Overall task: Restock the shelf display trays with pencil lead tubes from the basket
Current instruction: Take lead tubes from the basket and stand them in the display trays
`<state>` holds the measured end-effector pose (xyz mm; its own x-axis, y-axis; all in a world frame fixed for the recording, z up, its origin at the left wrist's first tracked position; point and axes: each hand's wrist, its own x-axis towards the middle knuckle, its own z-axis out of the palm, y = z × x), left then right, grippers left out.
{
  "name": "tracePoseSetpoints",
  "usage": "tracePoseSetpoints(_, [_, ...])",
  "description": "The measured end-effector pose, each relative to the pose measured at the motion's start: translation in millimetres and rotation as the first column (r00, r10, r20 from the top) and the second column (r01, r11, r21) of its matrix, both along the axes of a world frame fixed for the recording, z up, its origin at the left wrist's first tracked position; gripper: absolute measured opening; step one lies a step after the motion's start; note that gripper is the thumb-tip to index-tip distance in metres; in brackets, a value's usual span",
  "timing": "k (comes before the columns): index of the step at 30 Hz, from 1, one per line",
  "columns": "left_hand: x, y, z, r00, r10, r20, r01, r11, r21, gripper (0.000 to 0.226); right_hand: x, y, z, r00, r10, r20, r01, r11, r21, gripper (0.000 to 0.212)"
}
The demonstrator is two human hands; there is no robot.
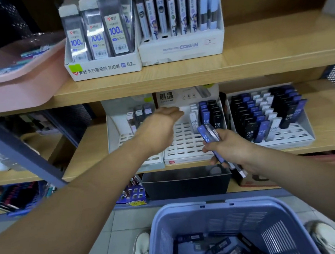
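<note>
my right hand (229, 150) is curled round a small bundle of pencil lead tubes (207, 134), blue and clear ones. their long axis slants from upper left, out over the shelf, down to lower right toward my wrist. the middle display tray (183, 145) lies straight ahead of that hand and a little to its left. its right-hand columns are filled with upright blue, black and white tubes, and the rest of its slots are bare. my left hand (160, 127) reaches over the back of the same tray with fingers stretched out flat. i cannot tell whether the fingertips touch the white tube at the back row. the right hand is the nearer one to the bare front slots, and the top ends of its bundle already overlap the tray's front right part. i judge that each tube must be tipped from this slant to stand upright before it drops into a slot. the basket (208, 215) sits low in front of me, below both hands, with more loose tubes (217, 250) lying flat inside.
</note>
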<state>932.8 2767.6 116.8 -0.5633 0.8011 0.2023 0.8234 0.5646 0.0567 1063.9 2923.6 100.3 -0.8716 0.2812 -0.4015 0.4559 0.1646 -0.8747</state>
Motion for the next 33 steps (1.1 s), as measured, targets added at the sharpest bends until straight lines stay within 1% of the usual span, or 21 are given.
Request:
tracePoseSetpoints(3, [3.5, 27.5, -7.0, 0.989, 0.035, 0.144, -0.024, 0.997, -0.077, 0.071, 6.7, 8.3, -4.7, 0.999, -0.040, 0.025, 0.040, 0.999, -0.006, 0.012])
tracePoseSetpoints(6, [4.4, 43.2, -11.3, 0.977, 0.082, 0.198, -0.070, 0.995, -0.069, 0.072, 9.0, 15.6, -7.0, 0.997, -0.073, 0.022, 0.073, 0.997, -0.032, 0.011])
tracePoseSetpoints(11, [6.6, 47.5, -14.7, 0.986, 0.039, 0.163, -0.033, 0.999, -0.038, 0.066, 11.2, 21.9, -8.4, 0.996, -0.083, 0.043, 0.086, 0.995, -0.055, 0.010])
tracePoseSetpoints(14, [5.1, 50.2, -10.3, 0.995, 0.020, 0.093, -0.018, 0.999, -0.030, 0.063, 12.7, 25.2, -10.0, 0.995, -0.086, 0.048, 0.089, 0.993, -0.076, 0.006])
tracePoseSetpoints(16, [3.8, 53.5, -7.7, 0.999, 0.026, 0.040, -0.024, 0.998, -0.059, 0.061, 14.5, 27.6, -10.5, 0.994, -0.094, 0.047, 0.098, 0.992, -0.086, 0.006])
tracePoseSetpoints(18, [4.8, 58.0, -6.8, 0.999, 0.034, 0.031, -0.031, 0.997, -0.074, 0.064, 16.4, 29.0, -11.2, 0.994, -0.103, 0.047, 0.107, 0.990, -0.093, 0.007])
tracePoseSetpoints(21, [11.0, 65.7, -9.1, 0.998, 0.018, 0.055, -0.013, 0.996, -0.089, 0.079, 18.4, 29.3, -12.9, 0.991, -0.124, 0.044, 0.128, 0.986, -0.106, 0.012])
tracePoseSetpoints(22, [12.5, 67.7, -10.2, 0.999, 0.013, 0.046, -0.008, 0.994, -0.108, 0.081, 19.0, 29.1, -13.3, 0.991, -0.129, 0.044, 0.133, 0.985, -0.106, 0.013])
tracePoseSetpoints(25, [14.1, 70.7, -12.1, 1.000, 0.000, 0.005, 0.001, 0.989, -0.148, 0.077, 20.3, 29.0, -12.0, 0.988, -0.152, 0.042, 0.156, 0.979, -0.133, 0.015])
tracePoseSetpoints(28, [12.0, 69.1, -12.8, 0.999, -0.030, -0.034, 0.024, 0.989, -0.149, 0.075, 22.1, 30.3, -6.0, 0.984, -0.176, 0.034, 0.179, 0.960, -0.215, 0.018])
tracePoseSetpoints(31, [11.5, 63.8, -11.2, 1.000, -0.026, 0.006, 0.027, 0.989, -0.144, 0.078, 23.9, 30.8, 2.2, 0.980, -0.198, 0.003, 0.189, 0.928, -0.322, 0.017])
tracePoseSetpoints(33, [15.9, 62.6, -3.3, 0.997, 0.004, 0.079, -0.001, 0.999, -0.042, 0.073, 25.4, 31.2, 7.7, 0.976, -0.215, -0.029, 0.190, 0.910, -0.369, 0.018])
